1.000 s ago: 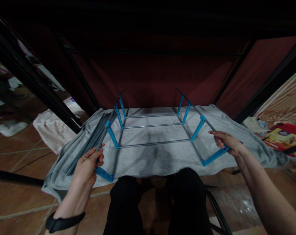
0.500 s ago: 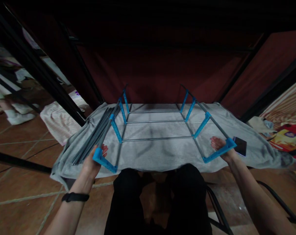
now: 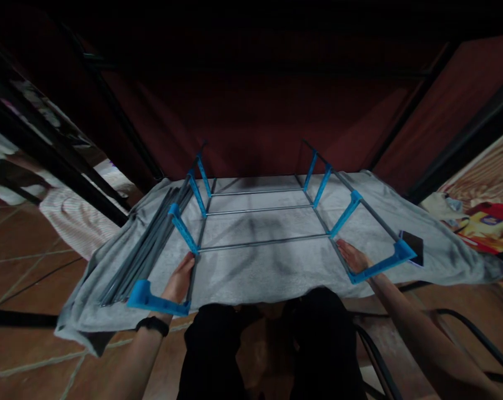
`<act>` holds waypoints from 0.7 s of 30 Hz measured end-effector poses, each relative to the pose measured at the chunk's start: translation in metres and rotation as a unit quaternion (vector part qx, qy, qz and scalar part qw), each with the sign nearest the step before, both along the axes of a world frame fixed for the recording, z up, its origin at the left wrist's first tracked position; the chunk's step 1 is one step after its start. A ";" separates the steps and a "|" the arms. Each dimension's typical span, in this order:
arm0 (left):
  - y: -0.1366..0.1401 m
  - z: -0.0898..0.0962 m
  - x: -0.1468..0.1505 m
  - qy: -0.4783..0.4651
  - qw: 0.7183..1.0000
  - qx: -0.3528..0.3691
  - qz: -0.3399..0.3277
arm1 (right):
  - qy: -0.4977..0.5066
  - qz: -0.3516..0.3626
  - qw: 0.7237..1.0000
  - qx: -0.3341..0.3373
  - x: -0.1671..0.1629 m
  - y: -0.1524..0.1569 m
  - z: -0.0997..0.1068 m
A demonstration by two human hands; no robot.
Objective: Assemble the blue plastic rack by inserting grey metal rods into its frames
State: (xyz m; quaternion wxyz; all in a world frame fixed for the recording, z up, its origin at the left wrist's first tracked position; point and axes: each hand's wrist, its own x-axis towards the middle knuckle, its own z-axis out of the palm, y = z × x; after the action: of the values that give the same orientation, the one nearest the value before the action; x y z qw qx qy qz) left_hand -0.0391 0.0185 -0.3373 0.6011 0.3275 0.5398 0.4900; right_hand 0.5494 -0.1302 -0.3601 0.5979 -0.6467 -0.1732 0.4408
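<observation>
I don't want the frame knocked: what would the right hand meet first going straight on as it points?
The right hand would most likely meet the lower side rod first, just by the foot of a blue bracket; depth is unclear, so they may already touch.

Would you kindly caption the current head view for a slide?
Left hand and right hand at the near end of a blue-jointed frame, tubes bundled alongside on grey cloth.

blk wristband [image 3: 152, 324] on l. wrist, blk trousers [image 3: 212, 350], bare forearms [image 3: 418, 328].
</observation>
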 end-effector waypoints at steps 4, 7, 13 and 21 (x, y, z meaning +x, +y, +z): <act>-0.001 -0.003 0.000 0.011 1.000 0.003 0.008 | 0.048 0.007 0.999 0.017 -0.007 -0.002 0.000; 0.000 0.000 0.000 0.009 1.000 -0.004 0.007 | 0.069 0.010 0.998 0.006 -0.011 -0.005 0.002; 0.000 0.005 0.003 0.010 1.000 -0.015 0.015 | 0.084 -0.003 0.996 -0.006 -0.016 -0.005 0.007; 0.001 -0.002 -0.002 0.023 1.000 -0.002 -0.008 | 0.003 0.039 0.999 0.030 -0.015 -0.012 0.006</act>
State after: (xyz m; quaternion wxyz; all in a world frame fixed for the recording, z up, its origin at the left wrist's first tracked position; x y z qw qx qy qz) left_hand -0.0414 0.0197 -0.3393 0.5930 0.3413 0.5520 0.4766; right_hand 0.5341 -0.1422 -0.3539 0.6000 -0.6199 -0.2092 0.4604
